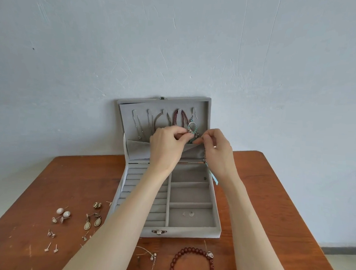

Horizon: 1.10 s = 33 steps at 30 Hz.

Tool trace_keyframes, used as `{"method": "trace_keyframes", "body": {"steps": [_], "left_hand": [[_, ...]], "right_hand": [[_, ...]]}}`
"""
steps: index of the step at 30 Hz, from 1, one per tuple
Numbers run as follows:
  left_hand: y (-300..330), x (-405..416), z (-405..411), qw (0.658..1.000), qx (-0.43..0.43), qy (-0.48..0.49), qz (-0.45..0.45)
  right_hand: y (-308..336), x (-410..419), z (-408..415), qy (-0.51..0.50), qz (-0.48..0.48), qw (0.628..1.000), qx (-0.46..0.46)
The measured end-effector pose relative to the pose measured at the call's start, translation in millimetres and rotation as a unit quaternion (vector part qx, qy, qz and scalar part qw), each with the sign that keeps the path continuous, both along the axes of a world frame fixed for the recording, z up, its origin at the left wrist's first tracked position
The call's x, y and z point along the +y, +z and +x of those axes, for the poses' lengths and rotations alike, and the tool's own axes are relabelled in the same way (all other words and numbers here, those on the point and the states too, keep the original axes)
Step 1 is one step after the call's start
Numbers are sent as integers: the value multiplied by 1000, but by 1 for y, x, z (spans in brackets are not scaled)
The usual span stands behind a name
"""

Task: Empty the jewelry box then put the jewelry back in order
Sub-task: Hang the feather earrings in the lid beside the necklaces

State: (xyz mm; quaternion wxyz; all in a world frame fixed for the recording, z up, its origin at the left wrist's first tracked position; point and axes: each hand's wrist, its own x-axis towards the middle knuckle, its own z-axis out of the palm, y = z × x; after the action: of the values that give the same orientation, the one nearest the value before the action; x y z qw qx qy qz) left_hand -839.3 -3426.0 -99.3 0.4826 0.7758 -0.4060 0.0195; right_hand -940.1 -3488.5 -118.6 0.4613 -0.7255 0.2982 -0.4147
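Observation:
A grey velvet jewelry box (216,212) stands open on the table, its lid upright against the wall. Chains, a dark red bead strand (176,116) and a turquoise dangling earring (192,126) hang from hooks in the lid. My left hand (166,144) pinches the earring's lower dangles above the lid pocket. My right hand (216,146) has curled fingers pinching at the pocket edge beside it, and something turquoise hangs below its wrist. Small clear earring backs (188,214) lie in the front right compartment.
On the wooden table (283,204) left of the box lie several earrings, among them pearl studs (63,212) and oval drops (92,222). A red bead bracelet (193,265) and a thin chain (146,256) lie in front of the box.

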Motion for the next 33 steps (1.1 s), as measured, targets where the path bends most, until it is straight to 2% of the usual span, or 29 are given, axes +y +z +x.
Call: {"method": "trace_keyframes", "body": {"steps": [5, 10, 15, 18, 28, 30, 33], "left_hand": [[-2, 14, 11, 999, -32, 0, -9], [2, 16, 8, 988, -148, -2, 39], [10, 13, 6, 976, -180, 8, 121], [9, 14, 7, 970, -206, 7, 132], [9, 3, -2, 995, -50, 13, 81], [12, 8, 3, 997, -41, 9, 57], [20, 15, 12, 996, -84, 12, 26]], "right_hand": [[4, -1, -2, 1, -3, 1000, 4], [4, -1, -2, -7, 0, 1000, -8], [4, -2, -3, -9, -16, 1000, 16], [3, -2, -1, -11, -46, 998, 34], [0, 1, 3, -31, -72, 996, 42], [1, 1, 1, -25, -67, 997, 43], [3, 1, 0, -19, -67, 996, 47]]}}
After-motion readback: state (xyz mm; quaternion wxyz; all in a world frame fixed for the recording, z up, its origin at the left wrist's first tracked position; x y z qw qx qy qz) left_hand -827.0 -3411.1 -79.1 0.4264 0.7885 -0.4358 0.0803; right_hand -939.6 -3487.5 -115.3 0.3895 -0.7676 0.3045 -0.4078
